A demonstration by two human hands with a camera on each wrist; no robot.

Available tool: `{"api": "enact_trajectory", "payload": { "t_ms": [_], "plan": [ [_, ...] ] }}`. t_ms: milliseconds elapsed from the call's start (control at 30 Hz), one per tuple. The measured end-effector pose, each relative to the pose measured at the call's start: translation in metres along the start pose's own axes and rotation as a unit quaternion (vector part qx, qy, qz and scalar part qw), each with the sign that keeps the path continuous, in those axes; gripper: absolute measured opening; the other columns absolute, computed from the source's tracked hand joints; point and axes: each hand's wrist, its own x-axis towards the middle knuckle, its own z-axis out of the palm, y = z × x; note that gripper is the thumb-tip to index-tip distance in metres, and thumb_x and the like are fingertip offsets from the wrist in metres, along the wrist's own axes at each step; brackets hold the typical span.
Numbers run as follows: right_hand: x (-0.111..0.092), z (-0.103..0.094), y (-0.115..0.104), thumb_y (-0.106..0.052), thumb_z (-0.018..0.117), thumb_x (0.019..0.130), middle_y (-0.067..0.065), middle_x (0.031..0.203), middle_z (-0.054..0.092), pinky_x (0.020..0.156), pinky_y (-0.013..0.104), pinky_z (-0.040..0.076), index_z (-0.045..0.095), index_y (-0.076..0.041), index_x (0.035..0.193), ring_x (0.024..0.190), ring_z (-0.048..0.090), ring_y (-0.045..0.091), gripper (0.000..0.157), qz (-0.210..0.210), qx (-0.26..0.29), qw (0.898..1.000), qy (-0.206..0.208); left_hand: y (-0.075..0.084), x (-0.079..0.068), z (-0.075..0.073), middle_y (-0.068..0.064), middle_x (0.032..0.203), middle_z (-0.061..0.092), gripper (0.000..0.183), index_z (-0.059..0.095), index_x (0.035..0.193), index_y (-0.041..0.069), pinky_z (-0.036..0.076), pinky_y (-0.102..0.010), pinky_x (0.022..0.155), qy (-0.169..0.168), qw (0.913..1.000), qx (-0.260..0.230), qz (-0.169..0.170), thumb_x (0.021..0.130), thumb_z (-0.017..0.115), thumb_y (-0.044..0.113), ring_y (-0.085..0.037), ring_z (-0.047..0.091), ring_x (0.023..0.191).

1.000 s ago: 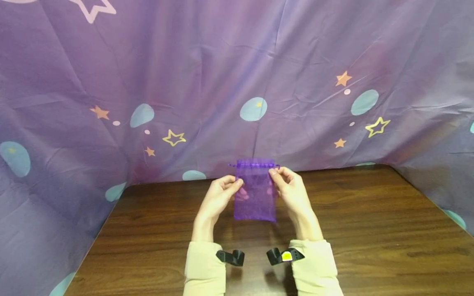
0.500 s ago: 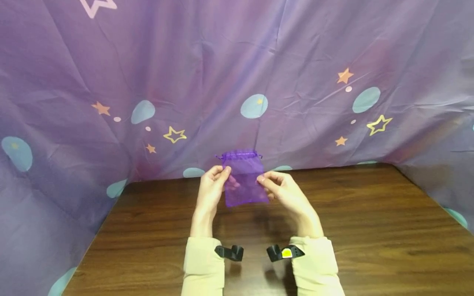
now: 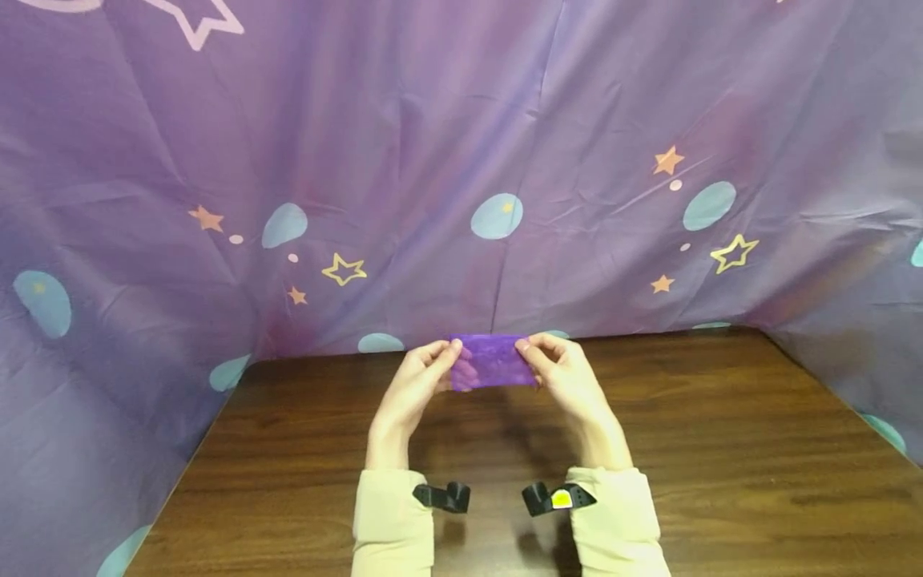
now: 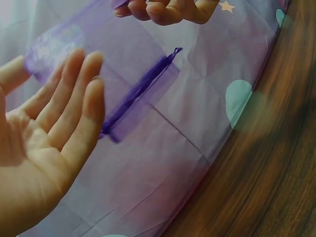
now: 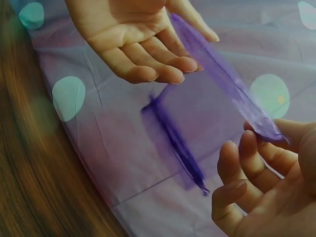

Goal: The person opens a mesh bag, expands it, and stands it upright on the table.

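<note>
A sheer purple drawstring pouch [image 3: 493, 362] is stretched between two hands over the far part of the table. At its left side the left hand [image 3: 414, 383] pinches it between thumb and fingers. Opposite, the right hand [image 3: 573, 385] pinches the right side the same way. Seen from the head, the pouch is a short wide strip. Its gathered drawstring band [image 4: 140, 91] hangs on the side away from the person in the left wrist view, and the right wrist view shows the same dark band [image 5: 175, 140] below the hands. Fingers show through the thin fabric.
A dark wood-grain table [image 3: 490, 513] lies beneath the hands. Behind and beside it hangs a purple cloth [image 3: 433, 160] printed with stars and blue ovals. Black camera mounts [image 3: 447, 497] sit at both sleeve cuffs.
The pouch has tipped over: its drawstring end stood at the top and is now hidden in the head view. It shifted left, then back right, and looks shorter; both hands still pinch its sides.
</note>
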Motion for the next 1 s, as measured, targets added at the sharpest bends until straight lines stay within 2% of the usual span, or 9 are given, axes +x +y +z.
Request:
{"api": "enact_trajectory", "payload": {
  "t_ms": [100,200,267,400,567,667,767,900,1000],
  "plan": [
    [0.0008,-0.0002,-0.0002,-0.010,0.061,0.096,-0.004,0.068,0.055,0.050,0.020,0.040,0.064,0.003,0.092,0.056,0.048,0.006,0.014,0.001,0.005,1.000,0.019,0.0006,-0.0021,-0.0003,-0.013,0.085,0.069,0.026,0.058,0.108,-0.006,0.050,-0.056,0.087,-0.045,0.9990,0.001,-0.001,0.102,0.052,0.018,-0.028,0.069,0.081],
    [0.0015,-0.0008,-0.0005,-0.009,0.061,0.096,-0.003,0.067,0.056,0.049,0.021,0.041,0.064,0.001,0.090,0.055,0.049,0.007,0.012,0.008,0.017,0.999,0.032,0.0012,-0.0015,0.0003,-0.013,0.087,0.069,0.020,0.058,0.107,-0.007,0.050,-0.056,0.086,-0.064,0.9979,0.013,0.003,0.101,0.052,0.011,-0.030,0.068,0.083],
    [0.0019,-0.0006,-0.0015,-0.009,0.062,0.096,-0.003,0.067,0.055,0.049,0.021,0.041,0.064,0.000,0.089,0.055,0.049,0.007,0.012,0.008,0.021,0.999,0.037,0.0024,-0.0003,0.0011,-0.014,0.087,0.069,0.019,0.058,0.105,-0.007,0.050,-0.056,0.085,-0.055,0.9981,0.025,0.010,0.100,0.053,0.010,-0.028,0.068,0.082],
    [0.0015,0.0009,-0.0047,-0.011,0.062,0.096,-0.003,0.067,0.055,0.050,0.021,0.041,0.064,-0.002,0.089,0.056,0.049,0.006,0.011,0.009,0.029,0.999,0.037,0.0032,0.0024,0.0015,-0.013,0.084,0.070,0.018,0.060,0.099,-0.007,0.048,-0.060,0.085,-0.014,0.9992,0.034,0.014,0.099,0.057,0.010,-0.023,0.069,0.077],
    [-0.0009,0.0014,-0.0040,-0.010,0.059,0.098,-0.004,0.070,0.057,0.053,0.021,0.043,0.064,-0.002,0.091,0.059,0.052,0.006,0.011,0.039,0.045,0.998,0.027,0.0002,0.0023,0.0018,-0.009,0.080,0.069,0.012,0.060,0.097,-0.005,0.046,-0.063,0.086,0.011,0.9997,0.020,-0.005,0.098,0.057,0.007,-0.020,0.068,0.074],
    [-0.0012,0.0003,-0.0029,-0.011,0.057,0.098,-0.002,0.073,0.060,0.054,0.022,0.046,0.064,-0.002,0.093,0.059,0.057,0.008,0.013,0.050,0.051,0.997,0.013,-0.0008,0.0031,0.0025,-0.007,0.078,0.068,0.010,0.059,0.095,-0.003,0.046,-0.064,0.085,0.021,0.9997,0.012,-0.002,0.098,0.056,0.005,-0.021,0.068,0.073],
    [-0.0015,-0.0020,-0.0042,-0.014,0.057,0.099,0.001,0.075,0.061,0.057,0.023,0.049,0.064,-0.001,0.096,0.060,0.061,0.012,0.015,0.038,0.043,0.998,-0.017,-0.0018,0.0053,0.0026,-0.009,0.077,0.067,0.009,0.058,0.095,-0.003,0.044,-0.066,0.086,0.033,0.9994,0.001,0.011,0.098,0.055,0.005,-0.024,0.068,0.073],
    [-0.0036,-0.0045,-0.0075,-0.016,0.059,0.098,0.007,0.076,0.063,0.060,0.026,0.050,0.063,0.005,0.097,0.065,0.064,0.017,0.021,0.005,0.016,0.997,-0.081,-0.0017,0.0066,0.0019,-0.011,0.079,0.067,0.012,0.056,0.098,-0.008,0.042,-0.068,0.087,0.050,0.9985,-0.012,0.019,0.099,0.053,0.003,-0.024,0.068,0.074],
    [-0.0035,-0.0040,-0.0077,-0.014,0.060,0.097,0.010,0.075,0.062,0.059,0.026,0.049,0.060,0.010,0.095,0.065,0.063,0.019,0.024,-0.011,0.000,0.995,-0.102,-0.0013,0.0068,0.0007,-0.011,0.080,0.066,0.015,0.055,0.100,-0.011,0.048,-0.062,0.084,0.063,0.9977,-0.011,0.020,0.099,0.053,0.003,-0.022,0.068,0.073]
  ]
}}
